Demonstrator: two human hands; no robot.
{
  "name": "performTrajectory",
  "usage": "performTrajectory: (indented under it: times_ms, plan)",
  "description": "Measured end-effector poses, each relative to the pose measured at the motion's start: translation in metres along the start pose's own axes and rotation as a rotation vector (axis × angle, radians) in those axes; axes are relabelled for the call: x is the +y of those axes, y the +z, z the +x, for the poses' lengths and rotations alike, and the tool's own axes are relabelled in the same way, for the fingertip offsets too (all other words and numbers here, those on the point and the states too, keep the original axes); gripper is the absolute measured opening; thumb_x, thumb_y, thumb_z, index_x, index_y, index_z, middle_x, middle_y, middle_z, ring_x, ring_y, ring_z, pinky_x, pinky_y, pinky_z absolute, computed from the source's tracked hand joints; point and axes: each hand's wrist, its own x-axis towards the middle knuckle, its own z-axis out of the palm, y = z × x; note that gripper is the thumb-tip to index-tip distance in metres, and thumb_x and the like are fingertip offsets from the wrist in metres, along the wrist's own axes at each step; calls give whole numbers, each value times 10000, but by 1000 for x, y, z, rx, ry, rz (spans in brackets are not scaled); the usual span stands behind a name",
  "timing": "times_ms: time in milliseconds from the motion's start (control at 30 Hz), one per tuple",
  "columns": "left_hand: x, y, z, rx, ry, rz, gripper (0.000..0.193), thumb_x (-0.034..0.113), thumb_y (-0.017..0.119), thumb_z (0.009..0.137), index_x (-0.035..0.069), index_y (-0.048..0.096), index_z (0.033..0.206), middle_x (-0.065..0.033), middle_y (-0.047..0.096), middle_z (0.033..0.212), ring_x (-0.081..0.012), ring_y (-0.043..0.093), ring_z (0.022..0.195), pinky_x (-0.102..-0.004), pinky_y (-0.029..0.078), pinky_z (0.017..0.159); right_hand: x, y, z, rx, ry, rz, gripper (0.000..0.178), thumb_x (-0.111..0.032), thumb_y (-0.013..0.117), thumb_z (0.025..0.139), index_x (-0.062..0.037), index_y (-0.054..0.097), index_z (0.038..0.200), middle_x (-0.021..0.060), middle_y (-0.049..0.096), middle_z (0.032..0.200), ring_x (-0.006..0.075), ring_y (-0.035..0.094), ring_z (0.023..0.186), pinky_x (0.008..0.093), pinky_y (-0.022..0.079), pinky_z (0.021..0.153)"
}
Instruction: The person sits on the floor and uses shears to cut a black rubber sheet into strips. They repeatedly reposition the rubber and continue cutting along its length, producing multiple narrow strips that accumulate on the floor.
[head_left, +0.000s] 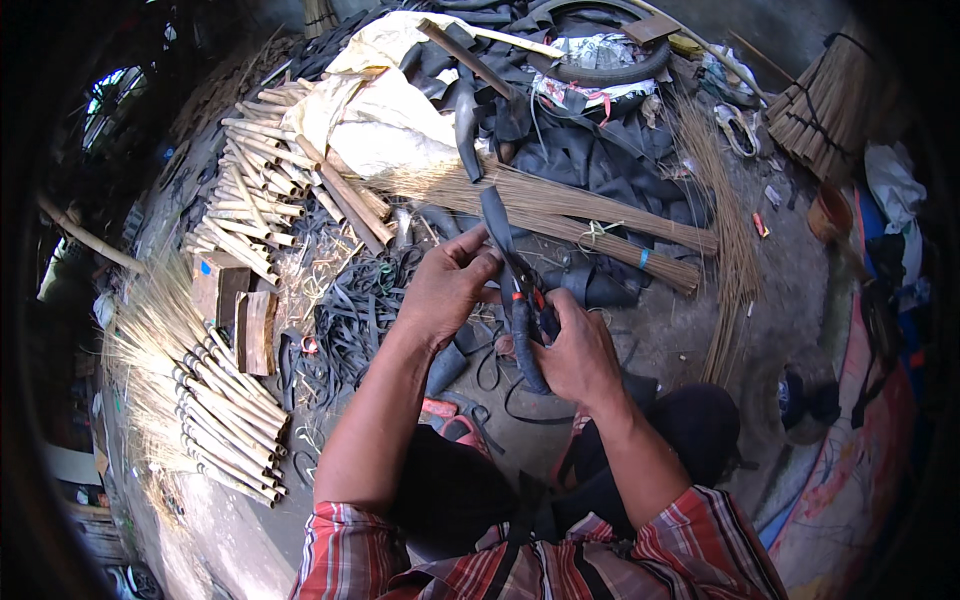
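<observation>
My left hand (449, 279) pinches a dark rubber strip (495, 212) between thumb and fingers, with the strip's upper end standing free above them. My right hand (577, 354) is closed round the handles of a pair of scissors (521, 312), whose grips look wrapped in black and have red bits near the pivot. The scissors' blades lie against the strip close to my left fingertips; whether they are parted is hard to tell. Below and left of the hands, a heap of thin black rubber strips (370, 315) covers the ground.
Bamboo tubes (262, 170) are piled at the far left; finished-looking stick brushes with bamboo handles (232, 415) lie nearer. Bundles of thin sticks (600, 215) stretch across beyond my hands. Behind them are black rubber sheets (580, 150), a tyre (610, 75) and a pale sack (385, 120). Wooden blocks (255, 332) sit left.
</observation>
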Motion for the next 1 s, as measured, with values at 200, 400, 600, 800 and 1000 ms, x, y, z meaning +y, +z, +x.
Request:
performTrajectory:
  times_ms: [200,400,600,800,1000]
  plan:
    - [2,1,4,76,1,-103,409,118,568,1077,21,564,1475,-11,710,1139,-102,669,911,-275,606,740,-6,-5,-5,-110,126,115,738,-680,838,771,-7,606,970,182,684,741,371,722,723,466,552,676]
    - [8,-3,0,56,34,-106,381,98,549,1078,15,581,1448,-42,726,1148,-123,691,916,-301,605,785,-5,3,-5,-77,76,51,757,-704,828,764,-9,602,963,182,681,735,361,719,701,472,550,672]
    - [1,5,1,-19,33,25,354,96,536,1085,13,616,1419,-36,739,1130,-113,692,900,-284,585,789,2,3,-4,-48,102,81,784,-713,829,757,7,592,956,180,673,713,358,714,677,476,545,654]
    - [7,-1,4,31,35,-53,400,103,533,1091,-5,564,1474,-32,732,1122,-93,678,914,-291,580,815,2,2,-7,-135,138,75,775,-710,823,769,6,583,940,156,656,655,367,705,625,476,539,612]
    - [5,5,-2,-34,73,48,415,96,561,1078,-12,558,1479,-22,716,1105,-83,654,898,-278,563,837,4,10,-4,82,-20,68,759,-705,821,775,9,617,936,162,655,658,370,704,630,481,541,626]
